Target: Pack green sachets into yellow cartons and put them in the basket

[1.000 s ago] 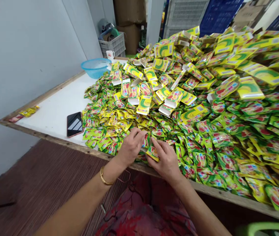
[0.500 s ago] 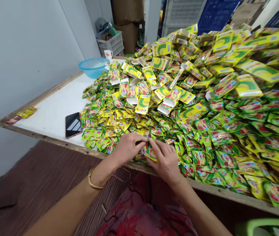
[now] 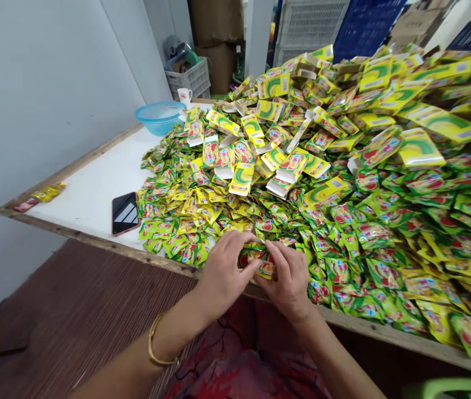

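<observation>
Between my two hands, close to the table's front edge, is a small printed candy box [image 3: 267, 269] in yellow, green and red, partly covered by my fingers. My right hand [image 3: 288, 277] is closed round its right side. My left hand [image 3: 226, 267] pinches at its left and upper edge, where a pale flap seems to show between the fingertips. Small green and yellow candy packets [image 3: 177, 244] lie heaped right behind and beside both hands. A gold bracelet [image 3: 152, 341] circles my left wrist.
Open cardboard candy boxes [image 3: 241, 177] cover the heap's upper part. A phone [image 3: 125, 213], a blue plastic basket [image 3: 160, 117], a white mug [image 3: 184, 95] and yellow packets [image 3: 48, 193] are on the white table [image 3: 90, 183] to the left. Crates [image 3: 312, 25] stand behind.
Both hands have moved slightly right and down with the box. My left hand has turned, and its fingers now lie further over the box.
</observation>
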`<state>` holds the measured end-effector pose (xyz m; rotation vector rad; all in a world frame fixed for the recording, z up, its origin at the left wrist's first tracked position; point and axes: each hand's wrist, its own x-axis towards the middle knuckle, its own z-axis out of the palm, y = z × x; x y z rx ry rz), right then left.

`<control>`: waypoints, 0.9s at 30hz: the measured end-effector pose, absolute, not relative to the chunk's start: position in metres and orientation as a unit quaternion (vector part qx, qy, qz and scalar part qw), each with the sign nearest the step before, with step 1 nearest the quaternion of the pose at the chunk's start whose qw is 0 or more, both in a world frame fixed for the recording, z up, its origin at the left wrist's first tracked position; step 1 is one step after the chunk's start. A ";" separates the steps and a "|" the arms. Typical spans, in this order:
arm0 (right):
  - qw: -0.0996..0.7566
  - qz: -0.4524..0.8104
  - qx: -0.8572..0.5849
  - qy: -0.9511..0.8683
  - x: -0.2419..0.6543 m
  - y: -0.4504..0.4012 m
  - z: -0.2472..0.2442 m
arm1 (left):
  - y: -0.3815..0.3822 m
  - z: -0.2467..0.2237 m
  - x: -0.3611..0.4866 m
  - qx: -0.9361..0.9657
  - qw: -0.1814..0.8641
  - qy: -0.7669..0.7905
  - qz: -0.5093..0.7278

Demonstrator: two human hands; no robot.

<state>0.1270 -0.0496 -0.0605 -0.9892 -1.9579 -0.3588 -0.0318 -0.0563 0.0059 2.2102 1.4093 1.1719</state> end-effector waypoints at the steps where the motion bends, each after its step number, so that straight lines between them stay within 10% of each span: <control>1: 0.451 -0.147 -0.397 -0.786 0.127 -0.050 -0.060 | -0.058 0.005 -0.031 0.769 0.117 0.478 0.408; 9: 0.399 -0.141 -0.388 -0.818 0.128 -0.052 -0.062 | -0.053 0.009 -0.030 0.810 0.044 0.505 0.294; 27: 0.381 -0.125 -0.433 -0.807 0.126 -0.048 -0.062 | -0.034 0.018 -0.035 0.751 0.275 0.497 0.336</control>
